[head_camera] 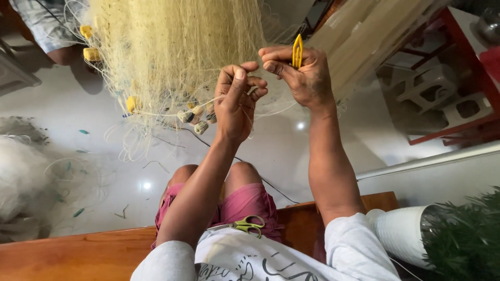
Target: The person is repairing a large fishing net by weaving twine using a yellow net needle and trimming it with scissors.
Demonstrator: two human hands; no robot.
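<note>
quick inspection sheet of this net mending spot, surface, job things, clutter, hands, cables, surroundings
surface: pale glossy floor with light glare; the person sits on a wooden bench.
job's things: pale yellow fishing net hanging in front, with small yellow floats along it; yellow netting needle; green-handled scissors lying on the lap.
clutter: heap of whitish net on the floor at left, loose line scraps around it.
grippers: left hand pinches net strands; right hand grips the needle, point up.
cables: a thin dark cord crosses the floor under the knees.
surroundings: red-framed table and pale stools at right, green foliage bottom right, another person's leg top left.
</note>
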